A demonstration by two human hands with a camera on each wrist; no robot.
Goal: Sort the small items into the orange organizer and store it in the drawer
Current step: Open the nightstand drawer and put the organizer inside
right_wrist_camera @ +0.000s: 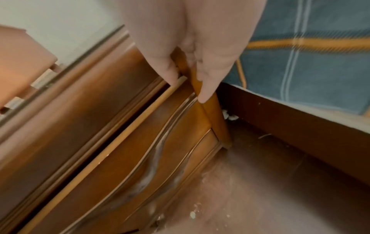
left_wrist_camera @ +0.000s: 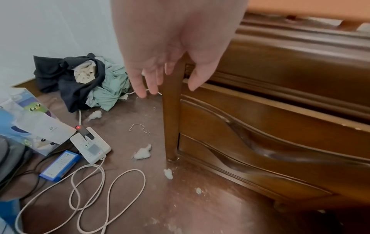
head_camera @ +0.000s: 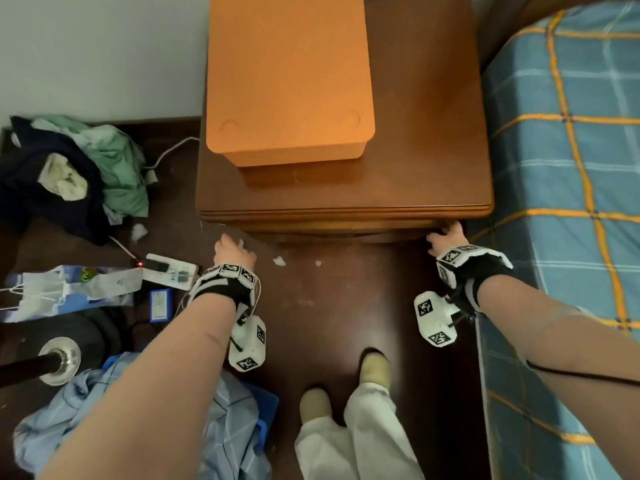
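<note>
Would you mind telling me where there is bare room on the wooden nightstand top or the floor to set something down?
The brown wooden nightstand top is bare right of the lidded orange plastic organizer, toward the blue plaid bed, and in a strip along its front edge. The dark floor before the nightstand is open, except for white fluff bits. Left is crowded: clothes pile, white power strip.

Left arm: bare forearm reaching forward and down.
Left hand [left_wrist_camera: 170, 52]: fingers straight, spread, hanging downward.
Right arm: bare forearm reaching forward.
Right hand [right_wrist_camera: 192, 47]: thumb and fingers pointing down, pinching a wooden edge.
</note>
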